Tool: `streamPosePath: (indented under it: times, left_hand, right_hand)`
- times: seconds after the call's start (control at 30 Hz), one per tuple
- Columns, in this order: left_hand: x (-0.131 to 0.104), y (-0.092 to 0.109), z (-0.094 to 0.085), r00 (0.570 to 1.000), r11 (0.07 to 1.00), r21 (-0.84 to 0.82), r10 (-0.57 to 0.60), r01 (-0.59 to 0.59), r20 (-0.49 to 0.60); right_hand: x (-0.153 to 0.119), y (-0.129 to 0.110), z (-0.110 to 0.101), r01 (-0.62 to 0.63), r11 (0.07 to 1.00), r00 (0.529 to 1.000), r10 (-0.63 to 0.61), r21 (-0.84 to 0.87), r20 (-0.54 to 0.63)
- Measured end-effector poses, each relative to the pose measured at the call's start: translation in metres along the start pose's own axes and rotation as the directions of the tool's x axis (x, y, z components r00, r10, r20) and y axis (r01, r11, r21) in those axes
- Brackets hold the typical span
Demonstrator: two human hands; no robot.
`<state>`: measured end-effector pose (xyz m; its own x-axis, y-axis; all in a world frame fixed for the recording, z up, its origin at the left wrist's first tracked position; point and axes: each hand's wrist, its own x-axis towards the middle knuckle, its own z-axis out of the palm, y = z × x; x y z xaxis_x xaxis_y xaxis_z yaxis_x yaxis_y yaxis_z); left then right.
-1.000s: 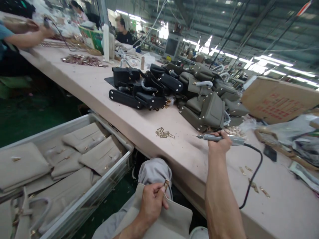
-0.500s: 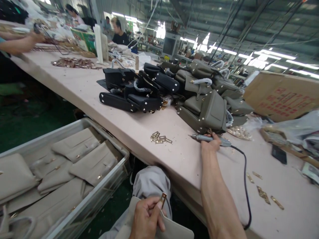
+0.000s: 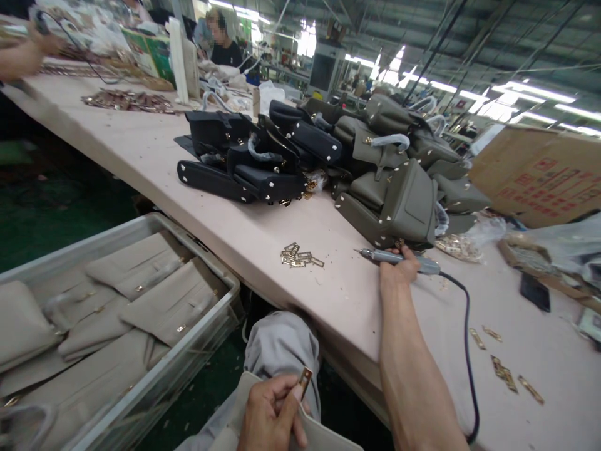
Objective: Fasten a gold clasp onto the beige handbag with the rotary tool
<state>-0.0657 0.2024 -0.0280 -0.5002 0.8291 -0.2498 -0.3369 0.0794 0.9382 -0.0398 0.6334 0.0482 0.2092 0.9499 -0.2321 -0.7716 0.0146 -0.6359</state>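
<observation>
My left hand (image 3: 272, 413) pinches a small gold metal plate (image 3: 305, 379) between thumb and fingers, above a beige leather piece (image 3: 326, 435) on my lap. My right hand (image 3: 401, 268), on the table, has its fingers round a grey electric screwdriver (image 3: 427, 264); its thin tip points left and its dark cord runs down to the right. Left of that tip lies a small pile of gold plates (image 3: 300, 257). Just behind my right hand stands an olive bag (image 3: 408, 203).
Black bags (image 3: 263, 178) and olive bags cover the table's middle. A crate (image 3: 225, 294) of beige bags stands at left. Right are a cardboard box (image 3: 539, 175), a phone (image 3: 535, 291) and several loose gold plates (image 3: 504, 374). Another person's hand (image 3: 44, 41) is at upper left.
The view has shifted slightly. Both hands keep their holds on the gold plate and the screwdriver. The other person's arm at upper left shows less in the frame.
</observation>
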Motion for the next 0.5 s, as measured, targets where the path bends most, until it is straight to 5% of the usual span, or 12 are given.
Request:
streamPosePath:
  times: [0.5]
  left_hand:
    - [-0.0007,0.0018,-0.0012,1.000,1.000,0.005,-0.006,0.006,-0.003]
  right_hand:
    - [-0.0001,-0.0059,-0.0032,-0.052,0.998,0.998,0.051,0.035,0.041]
